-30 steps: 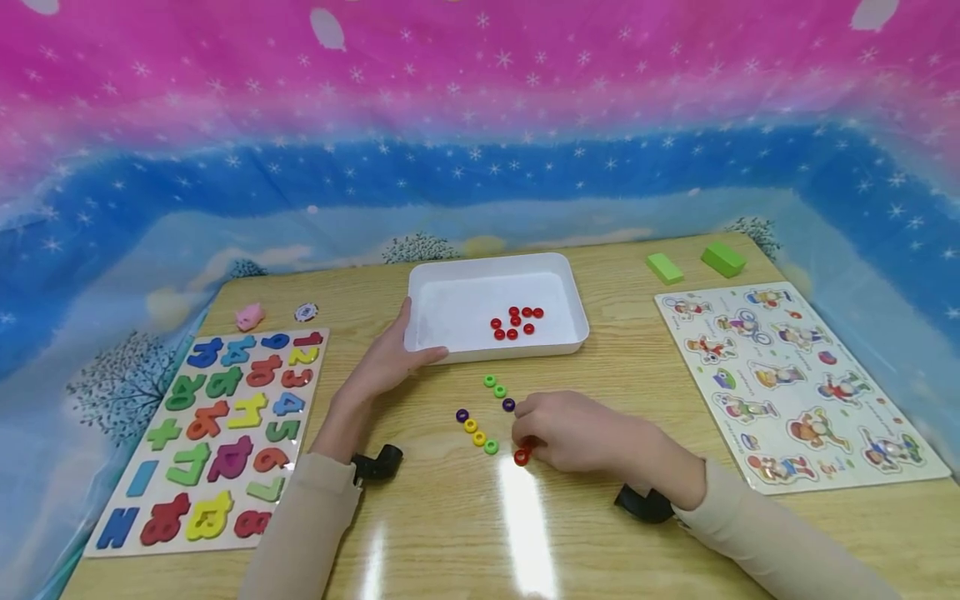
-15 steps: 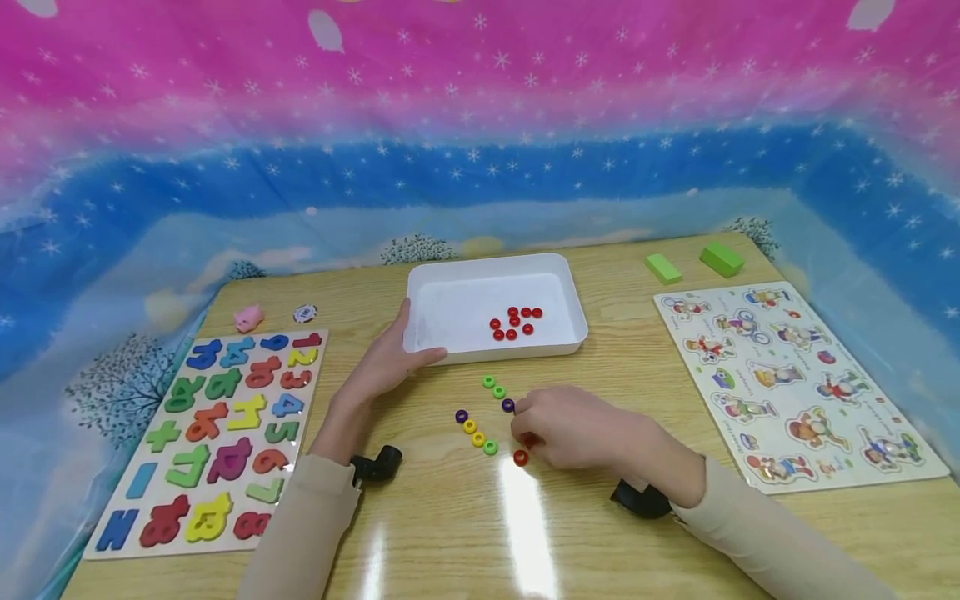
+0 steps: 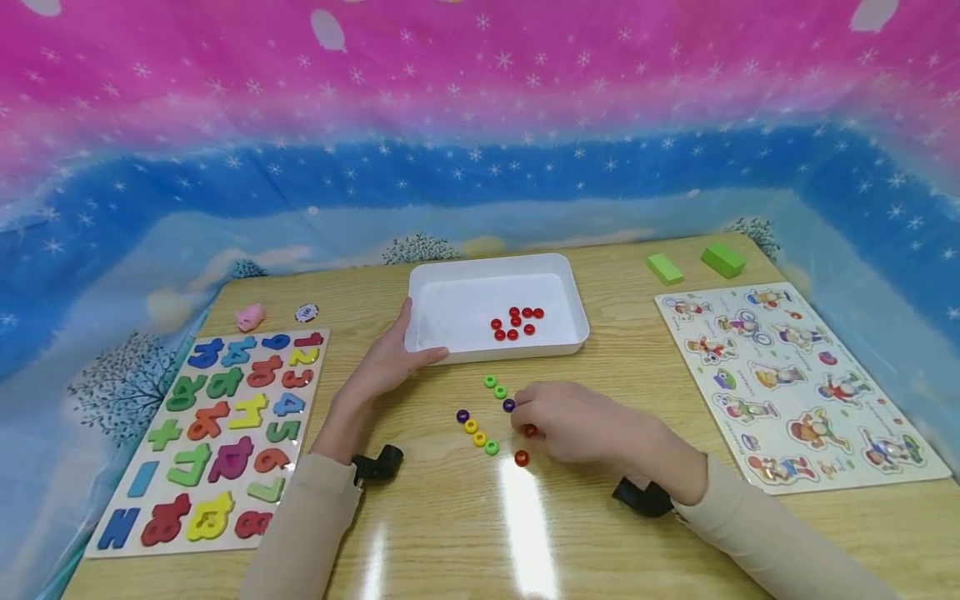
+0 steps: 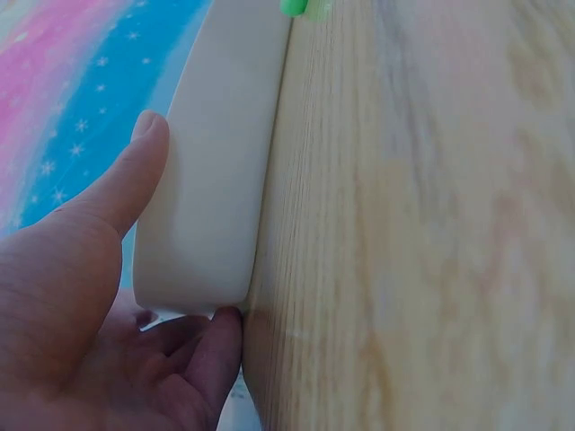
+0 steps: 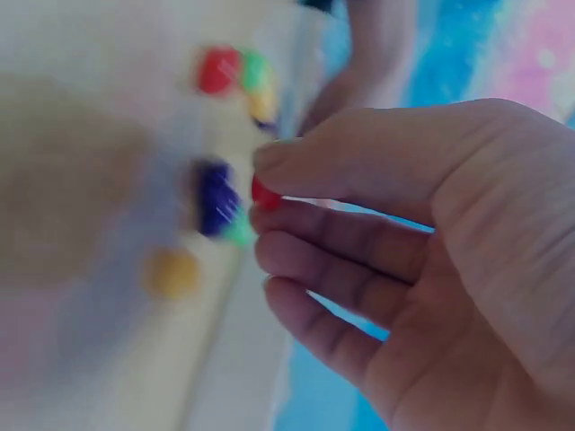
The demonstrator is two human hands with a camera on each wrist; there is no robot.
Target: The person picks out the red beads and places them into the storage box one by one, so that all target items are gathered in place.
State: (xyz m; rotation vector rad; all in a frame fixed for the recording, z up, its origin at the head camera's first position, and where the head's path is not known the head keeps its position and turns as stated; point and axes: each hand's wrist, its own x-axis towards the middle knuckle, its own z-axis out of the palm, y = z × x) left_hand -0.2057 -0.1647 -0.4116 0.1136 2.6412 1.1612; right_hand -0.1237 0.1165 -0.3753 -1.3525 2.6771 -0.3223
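Observation:
My left hand (image 3: 388, 358) grips the near left corner of a white tray (image 3: 495, 353), its thumb along the front rim; the left wrist view shows the fingers bent against the end wall (image 4: 202, 224). Between thumb and index finger of my right hand (image 3: 573, 423) is a small red bead (image 5: 266, 194). Just left of that hand another red bead (image 3: 521, 457) lies on the table. A row of purple, yellow and green beads (image 3: 471, 427) lies farther left. Two green beads (image 3: 500, 392) and a purple bead (image 3: 509, 406) lie between the tray and my right hand.
Several red beads (image 3: 515, 321) sit inside the tray. A number puzzle board (image 3: 225, 433), a pink pig figure (image 3: 251, 316) and a poker chip (image 3: 307, 312) are on the left. To the right are a picture puzzle board (image 3: 795, 383) and two green blocks (image 3: 723, 260).
My right hand has moved slightly away from me with the red bead, apart from the red bead left on the table. The left hand and the tray have stayed in place.

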